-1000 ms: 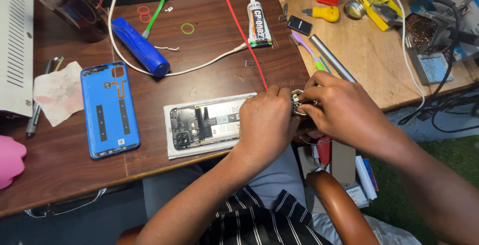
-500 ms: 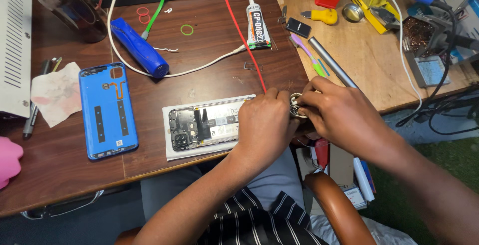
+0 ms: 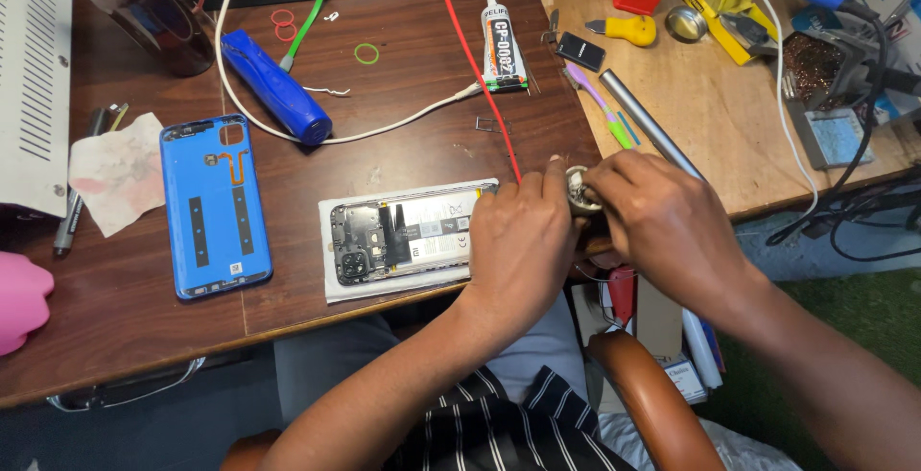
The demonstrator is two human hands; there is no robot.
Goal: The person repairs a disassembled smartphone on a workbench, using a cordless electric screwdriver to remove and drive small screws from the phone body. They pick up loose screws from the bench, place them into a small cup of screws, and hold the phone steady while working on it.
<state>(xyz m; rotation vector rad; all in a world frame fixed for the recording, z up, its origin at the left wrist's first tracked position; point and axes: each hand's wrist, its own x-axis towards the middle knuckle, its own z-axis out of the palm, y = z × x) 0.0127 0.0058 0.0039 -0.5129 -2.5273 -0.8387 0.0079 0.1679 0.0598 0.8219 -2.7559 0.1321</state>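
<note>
Silvery small spool (image 3: 581,193) pinched by left hand (image 3: 523,241) and right hand (image 3: 667,226), beside opened phone (image 3: 403,238)

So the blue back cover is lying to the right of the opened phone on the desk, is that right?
Not quite. The head view shows the blue back cover lying to the left of the opened phone on the desk, not to the right.
</note>
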